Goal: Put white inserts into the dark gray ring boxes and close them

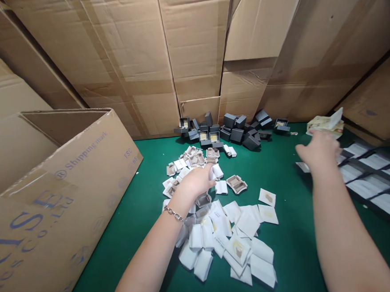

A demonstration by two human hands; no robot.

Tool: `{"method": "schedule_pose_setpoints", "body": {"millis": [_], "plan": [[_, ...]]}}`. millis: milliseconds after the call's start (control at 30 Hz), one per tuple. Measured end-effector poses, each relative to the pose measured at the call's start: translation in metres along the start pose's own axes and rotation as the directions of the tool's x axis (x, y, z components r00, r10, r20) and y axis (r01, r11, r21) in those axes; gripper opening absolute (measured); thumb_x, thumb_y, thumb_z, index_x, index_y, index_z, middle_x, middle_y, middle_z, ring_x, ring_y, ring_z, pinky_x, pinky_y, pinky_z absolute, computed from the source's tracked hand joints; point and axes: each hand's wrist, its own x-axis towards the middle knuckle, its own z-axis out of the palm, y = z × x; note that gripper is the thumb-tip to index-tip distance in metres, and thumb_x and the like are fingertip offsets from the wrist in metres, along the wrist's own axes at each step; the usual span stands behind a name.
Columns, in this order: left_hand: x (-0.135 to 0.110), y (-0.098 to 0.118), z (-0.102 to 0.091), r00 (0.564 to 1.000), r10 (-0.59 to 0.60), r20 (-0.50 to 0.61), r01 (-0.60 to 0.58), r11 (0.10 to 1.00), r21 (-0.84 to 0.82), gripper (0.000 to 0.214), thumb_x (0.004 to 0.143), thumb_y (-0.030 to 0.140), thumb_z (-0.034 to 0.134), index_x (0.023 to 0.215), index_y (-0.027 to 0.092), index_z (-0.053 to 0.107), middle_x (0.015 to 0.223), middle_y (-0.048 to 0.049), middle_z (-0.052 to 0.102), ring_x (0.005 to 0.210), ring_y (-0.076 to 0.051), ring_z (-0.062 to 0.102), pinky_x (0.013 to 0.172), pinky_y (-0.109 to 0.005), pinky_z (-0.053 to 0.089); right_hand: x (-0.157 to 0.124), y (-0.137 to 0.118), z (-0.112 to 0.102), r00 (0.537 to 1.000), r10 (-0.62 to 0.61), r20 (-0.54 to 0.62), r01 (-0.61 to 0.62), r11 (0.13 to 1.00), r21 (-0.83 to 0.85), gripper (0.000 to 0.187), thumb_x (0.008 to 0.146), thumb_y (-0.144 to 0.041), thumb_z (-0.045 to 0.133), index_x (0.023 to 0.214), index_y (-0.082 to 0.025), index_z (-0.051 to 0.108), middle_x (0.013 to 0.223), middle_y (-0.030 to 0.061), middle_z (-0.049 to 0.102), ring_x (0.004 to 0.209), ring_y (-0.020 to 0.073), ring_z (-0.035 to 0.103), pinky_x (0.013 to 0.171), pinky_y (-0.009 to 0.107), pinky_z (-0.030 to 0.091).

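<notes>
My left hand (197, 181), a bracelet at its wrist, reaches over a heap of beige tray inserts (196, 163) and is closed on something white I cannot make out. Below it lies a pile of small white packets (231, 241) on the green table (283, 166). My right hand (318, 151) is stretched to the right, its fingers at a stack of yellowish cards (327, 125); whether it grips them is not clear. Small dark grey boxes (237, 132) are heaped at the back, some open.
A large open cardboard carton (61, 191) printed "Shipping mark" stands on the left. Flattened cardboard sheets (195, 52) wall the back and sides. Dark trays with white labels (374, 182) lie in rows on the right.
</notes>
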Motion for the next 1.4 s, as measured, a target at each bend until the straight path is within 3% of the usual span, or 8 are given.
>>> {"method": "schedule_pose_setpoints", "body": {"millis": [100,267,467,600,1000,1133,1300,1400], "plan": [[-0.002,0.003,0.000,1.000,-0.003,-0.001,0.003,1.000,0.017,0.069,0.085,0.037,0.048,0.148,0.029,0.022,0.111,-0.0124,0.064,0.082,-0.025,0.064,0.062,-0.029,0.042,0.008,-0.012,0.020,0.994,0.014,0.113,-0.013,1.000,-0.012,0.031,0.079,-0.014,0.052,0.106,-0.010,0.066,0.130,0.0229,0.053,0.126,0.0328,0.046,0.107,0.044,0.035],[-0.004,0.010,-0.002,0.999,-0.013,0.049,0.010,0.998,0.061,0.049,0.085,0.037,0.046,0.131,0.019,0.051,0.113,-0.0177,0.061,0.090,-0.030,0.063,0.066,-0.033,0.045,-0.005,-0.032,0.066,0.905,-0.044,0.424,0.023,0.998,0.055,0.035,0.079,-0.022,0.054,0.111,-0.015,0.066,0.149,0.0186,0.033,0.137,0.0367,0.033,0.111,0.048,0.027],[-0.004,0.011,-0.002,0.997,-0.014,0.079,0.009,0.997,0.071,0.043,0.086,0.037,0.046,0.122,0.016,0.056,0.113,-0.0184,0.061,0.093,-0.030,0.063,0.072,-0.035,0.047,-0.014,-0.028,0.086,0.932,-0.027,0.362,-0.049,0.979,0.197,0.044,0.073,-0.028,0.059,0.117,-0.022,0.062,0.151,0.0141,0.029,0.140,0.0361,0.024,0.113,0.050,0.021],[-0.003,0.011,-0.002,0.997,-0.016,0.077,0.010,0.996,0.083,0.042,0.086,0.038,0.045,0.121,0.016,0.056,0.113,-0.0174,0.061,0.094,-0.029,0.063,0.073,-0.035,0.048,-0.013,-0.029,0.089,0.941,0.084,0.328,-0.231,0.868,0.440,0.042,0.067,-0.030,0.062,0.109,-0.024,0.066,0.144,0.0105,0.035,0.137,0.0327,0.030,0.114,0.047,0.020],[-0.003,0.011,0.000,0.998,-0.003,0.055,-0.003,0.995,0.102,0.039,0.086,0.035,0.046,0.118,0.016,0.058,0.109,-0.0162,0.061,0.086,-0.027,0.064,0.067,-0.034,0.047,-0.015,-0.042,0.083,0.865,0.095,0.493,-0.458,0.554,0.696,0.029,0.066,-0.031,0.066,0.093,-0.026,0.071,0.136,0.0055,0.050,0.121,0.0259,0.052,0.097,0.037,0.046],[-0.002,0.009,0.000,0.998,-0.006,0.058,0.001,0.996,0.091,0.040,0.086,0.037,0.045,0.119,0.018,0.057,0.109,-0.0148,0.062,0.087,-0.027,0.063,0.065,-0.032,0.047,-0.013,-0.049,0.071,0.832,0.104,0.546,-0.534,0.420,0.734,0.023,0.068,-0.030,0.062,0.090,-0.023,0.067,0.105,0.0069,0.067,0.100,0.0216,0.065,0.080,0.033,0.054],[0.000,0.006,0.000,0.998,0.021,0.054,-0.024,0.998,0.053,0.043,0.086,0.038,0.045,0.122,0.018,0.056,0.107,-0.0153,0.063,0.089,-0.029,0.063,0.066,-0.033,0.046,-0.010,-0.063,0.049,0.789,0.126,0.602,-0.614,0.193,0.765,0.021,0.066,-0.024,0.066,0.084,-0.025,0.056,0.074,-0.0024,0.064,0.064,0.0129,0.066,0.066,0.028,0.055],[-0.002,0.004,-0.003,0.995,0.092,-0.039,-0.093,0.996,-0.011,0.048,0.087,0.042,0.042,0.128,0.018,0.054,0.116,-0.0162,0.060,0.098,-0.028,0.061,0.076,-0.034,0.046,-0.010,-0.071,0.036,0.766,0.127,0.630,-0.641,0.228,0.733,0.027,0.061,-0.026,0.072,0.075,-0.023,0.049,0.062,-0.0059,0.057,0.051,0.0092,0.056,0.057,0.025,0.051]]}}
